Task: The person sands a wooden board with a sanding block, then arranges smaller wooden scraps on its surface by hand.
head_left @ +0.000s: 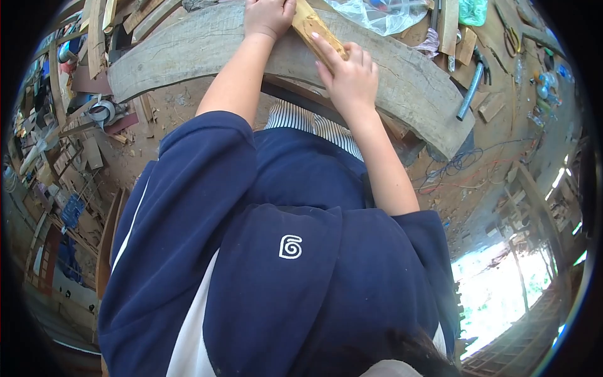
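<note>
Head view: we see a block (314,26), long, yellow-brown, dark-marked on top, set aslant on a grey curved plank (402,69); its far end runs out of frame. Right hand (352,75) lies over the near end, index stretched along it; whether it grips, we cannot tell. Left hand (269,17) bent beside the block, cut by the frame; grip unclear to us.

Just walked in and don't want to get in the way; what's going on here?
The camera wearer's right hand holds the near end of a yellowish wooden block over a curved grey board. The left hand is against the block farther up, partly cut off by the picture's top edge. A blue-handled hammer lies by the board's right end.
</note>
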`<action>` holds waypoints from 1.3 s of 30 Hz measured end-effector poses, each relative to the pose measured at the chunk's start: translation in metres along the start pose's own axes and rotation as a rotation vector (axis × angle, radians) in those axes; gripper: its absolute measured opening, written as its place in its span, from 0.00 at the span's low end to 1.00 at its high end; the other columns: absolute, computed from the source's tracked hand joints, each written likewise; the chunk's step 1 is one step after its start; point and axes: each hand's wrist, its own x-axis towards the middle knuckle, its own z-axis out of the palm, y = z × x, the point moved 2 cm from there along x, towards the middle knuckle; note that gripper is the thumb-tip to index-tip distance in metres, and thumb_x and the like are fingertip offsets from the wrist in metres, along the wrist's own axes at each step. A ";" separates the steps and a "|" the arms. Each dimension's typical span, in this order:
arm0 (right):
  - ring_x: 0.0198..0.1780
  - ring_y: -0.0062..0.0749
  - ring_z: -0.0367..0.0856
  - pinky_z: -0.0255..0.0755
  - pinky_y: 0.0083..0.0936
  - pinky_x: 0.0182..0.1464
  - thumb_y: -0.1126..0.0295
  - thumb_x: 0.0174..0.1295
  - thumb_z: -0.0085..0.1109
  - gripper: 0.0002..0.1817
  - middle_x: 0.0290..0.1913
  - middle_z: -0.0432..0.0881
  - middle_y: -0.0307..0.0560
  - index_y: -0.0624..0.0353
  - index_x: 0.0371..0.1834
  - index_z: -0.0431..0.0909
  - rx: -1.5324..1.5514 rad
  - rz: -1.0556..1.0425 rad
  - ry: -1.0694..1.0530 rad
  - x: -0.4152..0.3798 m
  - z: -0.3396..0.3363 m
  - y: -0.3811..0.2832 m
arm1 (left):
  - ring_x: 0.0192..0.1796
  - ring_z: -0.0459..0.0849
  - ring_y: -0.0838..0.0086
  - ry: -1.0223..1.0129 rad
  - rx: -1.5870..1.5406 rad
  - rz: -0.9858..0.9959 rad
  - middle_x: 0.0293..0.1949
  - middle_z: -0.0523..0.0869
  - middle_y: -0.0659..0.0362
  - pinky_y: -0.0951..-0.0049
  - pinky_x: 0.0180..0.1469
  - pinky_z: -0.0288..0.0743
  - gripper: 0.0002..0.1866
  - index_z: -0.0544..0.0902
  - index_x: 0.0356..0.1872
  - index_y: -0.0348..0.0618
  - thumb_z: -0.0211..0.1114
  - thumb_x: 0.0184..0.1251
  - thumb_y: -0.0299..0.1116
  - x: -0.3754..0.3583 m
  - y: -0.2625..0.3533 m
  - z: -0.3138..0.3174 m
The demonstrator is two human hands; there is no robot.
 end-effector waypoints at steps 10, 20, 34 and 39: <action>0.54 0.44 0.78 0.71 0.41 0.53 0.56 0.63 0.68 0.34 0.53 0.78 0.49 0.17 0.73 0.72 0.025 0.070 -0.071 -0.092 -0.029 0.040 | 0.41 0.87 0.59 -0.001 -0.009 -0.001 0.34 0.89 0.55 0.56 0.53 0.70 0.12 0.86 0.49 0.62 0.57 0.73 0.43 0.001 0.008 -0.010; 0.53 0.46 0.77 0.70 0.42 0.53 0.57 0.62 0.68 0.35 0.53 0.77 0.53 0.18 0.74 0.70 0.006 0.085 -0.017 -0.033 -0.010 0.007 | 0.40 0.87 0.60 0.020 -0.005 0.005 0.34 0.90 0.55 0.56 0.53 0.70 0.12 0.87 0.49 0.62 0.58 0.72 0.43 0.001 0.009 -0.010; 0.54 0.45 0.77 0.70 0.41 0.55 0.62 0.60 0.70 0.35 0.55 0.76 0.49 0.21 0.72 0.74 0.083 0.052 -0.110 -0.100 -0.038 0.046 | 0.41 0.88 0.70 -0.027 0.090 -0.026 0.34 0.90 0.64 0.65 0.57 0.68 0.14 0.85 0.53 0.70 0.52 0.77 0.46 0.001 0.001 -0.005; 0.53 0.44 0.77 0.70 0.40 0.54 0.60 0.61 0.69 0.33 0.53 0.77 0.49 0.19 0.71 0.74 0.071 0.019 -0.025 -0.068 -0.025 0.029 | 0.42 0.88 0.69 -0.049 0.077 -0.039 0.35 0.90 0.63 0.65 0.57 0.68 0.14 0.84 0.54 0.70 0.51 0.78 0.46 0.000 0.002 -0.002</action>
